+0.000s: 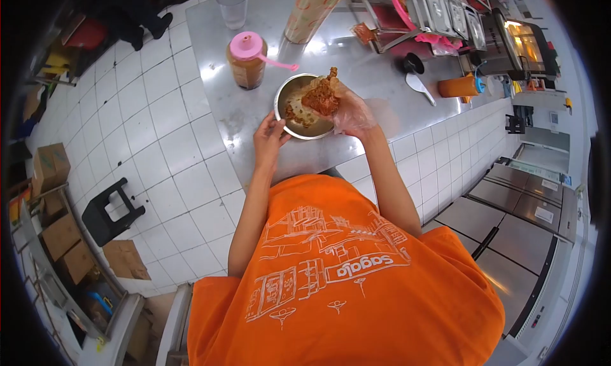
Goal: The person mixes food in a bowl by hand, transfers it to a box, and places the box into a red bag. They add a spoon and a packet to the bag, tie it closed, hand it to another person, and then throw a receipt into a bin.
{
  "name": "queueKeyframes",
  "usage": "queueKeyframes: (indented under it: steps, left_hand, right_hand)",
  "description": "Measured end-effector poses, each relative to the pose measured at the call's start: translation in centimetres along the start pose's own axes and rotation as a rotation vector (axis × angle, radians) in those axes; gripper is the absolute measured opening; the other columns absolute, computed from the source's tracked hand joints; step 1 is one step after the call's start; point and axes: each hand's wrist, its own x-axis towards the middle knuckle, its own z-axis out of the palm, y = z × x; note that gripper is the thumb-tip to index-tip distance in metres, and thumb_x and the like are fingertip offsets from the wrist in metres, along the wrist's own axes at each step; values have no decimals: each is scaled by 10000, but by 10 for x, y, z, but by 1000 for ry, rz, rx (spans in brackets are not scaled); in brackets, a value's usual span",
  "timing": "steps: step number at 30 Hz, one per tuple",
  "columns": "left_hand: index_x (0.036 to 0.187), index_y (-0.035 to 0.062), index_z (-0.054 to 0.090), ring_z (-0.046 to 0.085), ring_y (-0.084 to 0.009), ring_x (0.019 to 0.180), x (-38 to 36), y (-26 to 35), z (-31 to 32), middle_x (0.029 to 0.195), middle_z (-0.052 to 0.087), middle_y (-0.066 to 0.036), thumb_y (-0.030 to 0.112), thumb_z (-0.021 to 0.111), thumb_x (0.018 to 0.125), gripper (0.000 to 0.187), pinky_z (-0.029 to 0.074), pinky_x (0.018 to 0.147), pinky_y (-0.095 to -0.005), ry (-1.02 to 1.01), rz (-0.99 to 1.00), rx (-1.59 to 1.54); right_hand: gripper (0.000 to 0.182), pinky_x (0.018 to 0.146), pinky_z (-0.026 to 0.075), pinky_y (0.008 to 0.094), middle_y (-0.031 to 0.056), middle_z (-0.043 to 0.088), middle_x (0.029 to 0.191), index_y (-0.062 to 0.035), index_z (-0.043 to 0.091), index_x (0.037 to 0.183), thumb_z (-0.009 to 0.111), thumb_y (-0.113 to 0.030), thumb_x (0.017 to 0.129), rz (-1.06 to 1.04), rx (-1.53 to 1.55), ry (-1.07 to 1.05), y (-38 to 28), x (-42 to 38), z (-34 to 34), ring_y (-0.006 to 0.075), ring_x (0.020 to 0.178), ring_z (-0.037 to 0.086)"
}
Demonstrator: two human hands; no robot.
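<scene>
A round metal bowl (305, 134) rests on the steel table, with brown bits and sauce inside. My left hand (270, 134) grips its near left rim, fingers underneath and thumb on the edge. In a clear plastic glove, my right hand (354, 114) holds a piece of fried chicken (322, 99) over the bowl's right side. The chicken is brown and crusted, with a narrow end pointing up. Just beyond the bowl stands a sauce bottle (247, 67) with a pink lid, its pink cap hanging out on a strap to the right.
On the steel table (216, 73) stand a clear plastic cup (233, 8), a tall patterned roll or stack (314, 13), a white-handled spatula (420, 88), a black ladle-like cup (413, 64) and an orange sauce bottle (459, 87). A metal rack (407, 16) is at back right. A black stool (113, 211) sits left on the floor.
</scene>
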Motion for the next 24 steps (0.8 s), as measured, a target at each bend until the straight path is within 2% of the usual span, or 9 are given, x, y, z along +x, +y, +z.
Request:
queueKeyframes:
  steps: [3,6,9,10,11,13,16,20,24]
  left_hand:
    - [1455,23,486,625,-125,1029,-5,7,-1,1055,578,-12,148,651,981,518,593,858,-313,14,18,-10]
    - [1407,14,529,616,-131,998,-10,7,-6,1039,589,-19,175,650,985,467,565,858,-320,30,45,-29]
    - [1336,22,580,593,-135,939,-19,4,-6,1005,590,-25,201,659,980,406,522,825,-304,213,256,269]
    - [1259,44,620,551,-121,860,-21,6,-1,974,579,-15,188,682,960,337,480,754,-271,292,410,404]
    - [1246,50,624,545,-118,848,-24,7,4,965,573,-11,173,691,950,327,476,745,-269,274,450,412]
    - [1219,61,634,533,-114,825,-35,11,22,946,562,-3,142,708,929,310,469,726,-266,237,526,425]
    - [1187,56,637,523,-113,799,-39,15,56,934,557,-9,118,756,882,333,462,701,-267,25,589,522]
    - [1264,46,589,551,-147,806,-42,22,105,959,569,-43,149,828,804,528,493,724,-294,-273,595,656]
    - [1362,61,512,564,-161,830,-30,6,122,1013,569,-56,151,876,739,727,507,738,-305,-431,607,688]
  right_hand:
    - [419,1118,421,498,118,550,1374,-50,506,1371,569,-228,997,-31,185,-115,-19,-33,15,312,1274,539]
    - [508,1143,391,514,156,525,1452,-26,507,1393,534,-223,925,-175,286,-283,-40,-68,4,325,1355,483]
    - [573,1185,307,573,227,503,1421,34,427,1429,564,-221,934,-237,132,-97,-70,-104,-11,400,1370,451]
    - [583,1176,324,563,229,501,1420,37,414,1436,558,-223,935,-278,93,-175,-74,-108,-13,390,1365,460]
    - [592,1167,342,553,230,500,1419,40,401,1442,552,-225,935,-320,58,-252,-79,-112,-13,380,1359,469]
    - [563,1134,401,503,203,532,1376,33,423,1418,553,-243,944,-311,-192,8,-87,-120,-9,351,1294,532]
    - [500,1033,481,420,139,570,1284,8,468,1354,605,-259,954,-270,-338,92,-80,-114,-31,269,1155,597]
    - [455,902,525,321,94,578,1243,-6,473,1319,671,-182,950,-225,-476,313,-58,-109,-33,177,1083,595]
    - [458,891,524,297,100,627,1165,27,524,1315,691,-176,939,-231,-834,432,-45,-102,-41,174,1053,619]
